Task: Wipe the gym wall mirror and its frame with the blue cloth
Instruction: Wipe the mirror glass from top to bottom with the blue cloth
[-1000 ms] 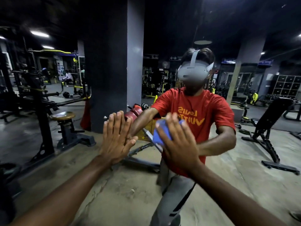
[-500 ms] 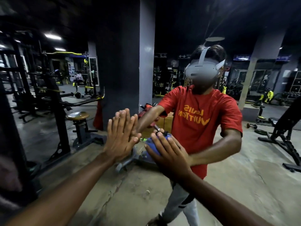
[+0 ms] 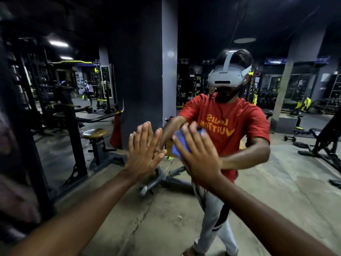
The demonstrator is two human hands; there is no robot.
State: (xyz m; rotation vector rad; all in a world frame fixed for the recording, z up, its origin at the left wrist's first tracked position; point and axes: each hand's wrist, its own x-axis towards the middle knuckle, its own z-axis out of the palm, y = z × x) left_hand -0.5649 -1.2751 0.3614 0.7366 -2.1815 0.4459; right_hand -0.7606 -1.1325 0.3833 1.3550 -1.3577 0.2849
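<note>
The left hand (image 3: 145,154) lies flat, fingers straight, on the large glass gym wall mirror (image 3: 287,193), while at its 3 o'clock the right hand (image 3: 200,156), fingers spread, presses the small blue cloth (image 3: 177,144) against the glass.

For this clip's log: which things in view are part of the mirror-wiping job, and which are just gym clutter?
Part of the job:
blue cloth, pressed to the glass under the right hand
wall mirror
left hand, flat on the glass

Just lying about (seen in reflection):
round stool
grey pillar
weight bench
dumbbell on the floor
</note>
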